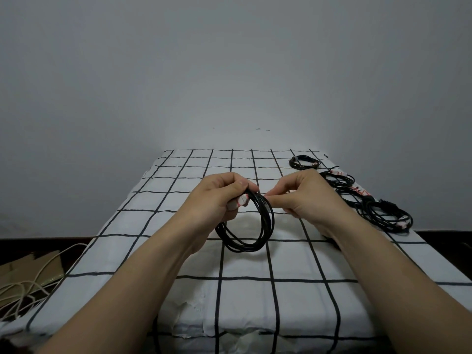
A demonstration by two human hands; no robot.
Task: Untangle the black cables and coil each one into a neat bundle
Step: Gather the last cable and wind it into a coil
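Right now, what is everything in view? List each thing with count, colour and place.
held coil: one, black, hanging between both hands above the cloth
finished bundles: four as far as I can tell, black, some with white-and-red tags, in a row along the cloth's right edge
checked cloth: one, white with black grid lines, covering the table
cardboard: one piece, brown, floor at lower left
pale cord: one loose tangle, cream, floor by the cardboard
wall: grey, behind the table
left hand: grips the coil's top and its tag
right hand: pinches the coil's strands
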